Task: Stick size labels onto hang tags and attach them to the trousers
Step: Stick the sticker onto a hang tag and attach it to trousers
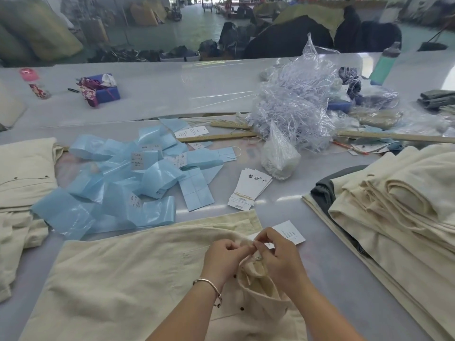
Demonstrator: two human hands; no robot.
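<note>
Left hand: the left hand (222,254) is over the waistband of the cream trousers (128,279), fingers curled, fingertips meeting those of the other hand; it seems to pinch something small, but what it is I cannot tell.
Right hand: the right hand (279,257) is just beside the left one, thumb and forefinger pinched together at the same place on the waistband; the string or pin between them is too small to see.
Trousers: they lie flat at the near edge of the table (197,94), the waist bunched up under both hands.
Hang tag: a white hang tag (289,232) lies just behind the right hand, touching the trousers at the waist.
Spare tags: a stack of white hang tags (250,190) lies in the middle of the table, apart from the trousers.
Label sheets: many blue backing sheets (118,178) are scattered in the left middle, some carrying small white labels.
Pile: folded cream trousers (398,200) are stacked at the right edge.
Bag: a clear plastic bag (295,102) of thin fasteners stands behind the spare tags, beside a wooden ruler (216,137).
</note>
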